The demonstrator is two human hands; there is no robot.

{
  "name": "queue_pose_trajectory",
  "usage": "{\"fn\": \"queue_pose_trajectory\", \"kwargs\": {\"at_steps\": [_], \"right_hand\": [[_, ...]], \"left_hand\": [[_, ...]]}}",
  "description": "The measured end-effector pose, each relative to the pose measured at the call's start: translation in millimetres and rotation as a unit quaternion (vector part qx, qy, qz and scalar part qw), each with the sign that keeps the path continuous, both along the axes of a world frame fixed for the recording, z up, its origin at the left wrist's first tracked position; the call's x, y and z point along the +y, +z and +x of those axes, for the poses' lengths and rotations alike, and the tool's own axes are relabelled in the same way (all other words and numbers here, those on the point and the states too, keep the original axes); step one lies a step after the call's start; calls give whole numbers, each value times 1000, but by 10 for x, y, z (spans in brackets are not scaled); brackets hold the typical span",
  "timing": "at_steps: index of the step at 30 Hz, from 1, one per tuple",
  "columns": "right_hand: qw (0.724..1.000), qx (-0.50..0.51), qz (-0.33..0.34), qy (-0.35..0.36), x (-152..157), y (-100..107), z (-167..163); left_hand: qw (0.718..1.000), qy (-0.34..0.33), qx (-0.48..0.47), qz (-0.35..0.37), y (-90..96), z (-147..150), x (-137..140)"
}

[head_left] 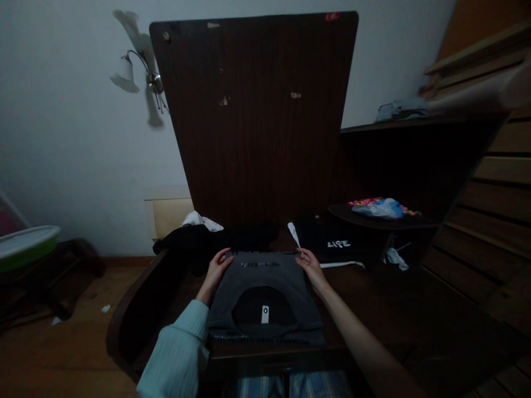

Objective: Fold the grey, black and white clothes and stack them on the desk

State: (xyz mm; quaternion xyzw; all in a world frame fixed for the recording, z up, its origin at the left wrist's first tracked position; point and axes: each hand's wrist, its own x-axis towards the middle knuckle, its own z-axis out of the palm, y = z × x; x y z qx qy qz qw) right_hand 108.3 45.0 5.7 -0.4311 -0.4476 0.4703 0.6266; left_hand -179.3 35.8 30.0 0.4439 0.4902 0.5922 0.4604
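Note:
A dark grey T-shirt (265, 273) lies folded into a rough rectangle on the dark wooden desk (352, 309), its neck opening and white label facing me. My left hand (215, 273) pinches the shirt's far left corner between thumb and fingers. At the far right corner, my right hand (311, 268) grips the cloth in the same way. Black lettering runs across the shirt near its far and near edges. Just beyond my right hand lies a black garment (332, 240) with white lettering and white trim.
A dark bundle of clothes (194, 240) with a white cloth (202, 221) lies at the back left. A tall brown panel (257, 110) stands behind the desk. On the right, a shelf (390, 222) holds a plastic bag (379, 208). A green basin (31, 249) stands far left.

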Motion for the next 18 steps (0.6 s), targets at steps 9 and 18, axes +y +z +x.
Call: {"fn": "queue_pose_trajectory", "kwargs": {"at_steps": [9,18], "right_hand": [[999,-33,-18,22,-2,-21,15],[994,-77,-32,-71,93,-141,20]], "left_hand": [[995,18,93,21,-10,-24,11],[987,7,157,40,-100,-42,53]]}}
